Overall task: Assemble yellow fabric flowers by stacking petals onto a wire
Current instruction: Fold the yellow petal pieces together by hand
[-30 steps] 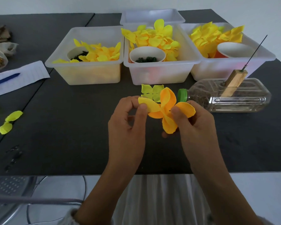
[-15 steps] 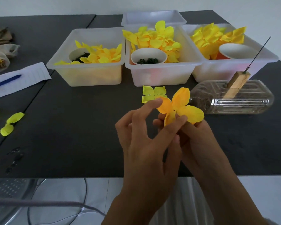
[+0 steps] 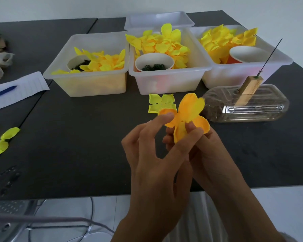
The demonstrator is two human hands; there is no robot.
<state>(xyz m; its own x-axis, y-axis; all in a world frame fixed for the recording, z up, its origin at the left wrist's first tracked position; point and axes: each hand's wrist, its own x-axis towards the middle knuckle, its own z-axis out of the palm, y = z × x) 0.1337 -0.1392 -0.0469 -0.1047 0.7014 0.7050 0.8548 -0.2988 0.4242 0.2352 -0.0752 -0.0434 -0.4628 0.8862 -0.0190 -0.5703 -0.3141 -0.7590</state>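
Both hands hold an orange-yellow fabric petal piece (image 3: 187,114) with a small hole near its middle, above the black table. My left hand (image 3: 154,154) is in front and pinches the piece's left and lower lobes with spread fingers. My right hand (image 3: 205,151) supports it from behind and is partly hidden. A pale yellow-green four-lobed petal (image 3: 162,103) lies flat on the table just beyond. The wire (image 3: 269,56) stands tilted in a wooden block (image 3: 247,89) set in a plastic bottle (image 3: 252,109) lying on its side at the right.
Three translucent bins (image 3: 94,88) (image 3: 170,84) (image 3: 234,75) of yellow petals, each with a paper cup, line the back, with an empty bin (image 3: 159,20) behind. Loose yellow-green petals (image 3: 5,138) and paper with a blue pen (image 3: 3,91) lie at left. The table's front edge (image 3: 59,196) is near.
My left hand crossed over in front of the right, and the petal piece was turned and lifted slightly. Over the last half second the hands barely moved.
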